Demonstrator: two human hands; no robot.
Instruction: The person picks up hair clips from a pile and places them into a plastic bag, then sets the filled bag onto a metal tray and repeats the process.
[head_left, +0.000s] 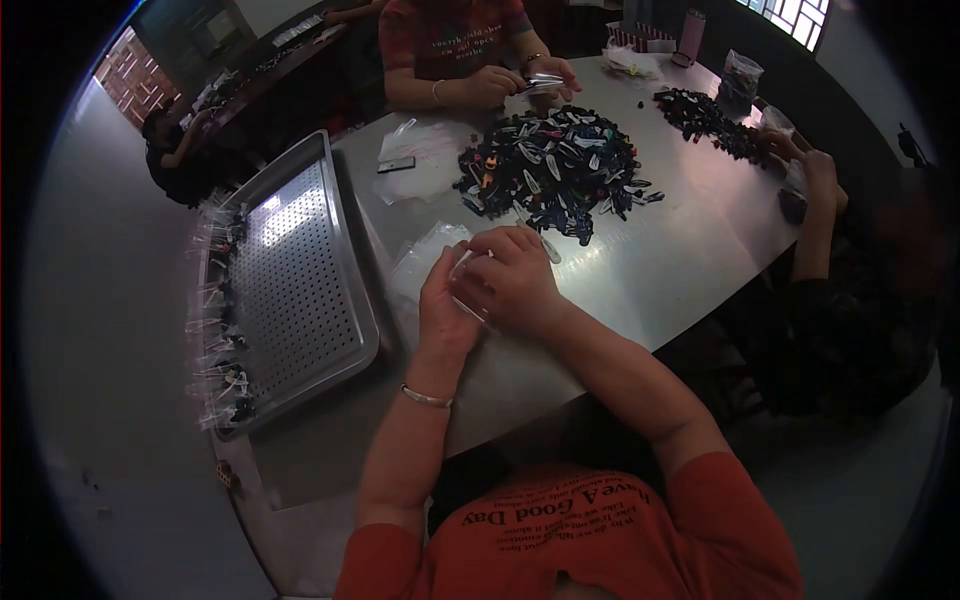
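My left hand [446, 302] is closed on one side of a small clear plastic bag [468, 284]. From the other side my right hand [518, 278] comes over the same bag, its fingers bent at the bag's upper part. What lies inside the bag, if anything, I cannot make out. Just beyond my hands is a big heap of hair clips [560, 165], mostly black with some silvery and orange ones. Left of my hands, flat clear bags [420, 262] lie in a loose stack on the metal table [625, 265].
A perforated metal tray [372, 335] stands at the left, filled bags [232, 385] lined along its far-left edge. Across the table a person's hands [515, 85] hold silvery clips. Another person's hand [815, 165] reaches near a smaller dark heap [705, 122]. A pink bottle [690, 38] stands behind.
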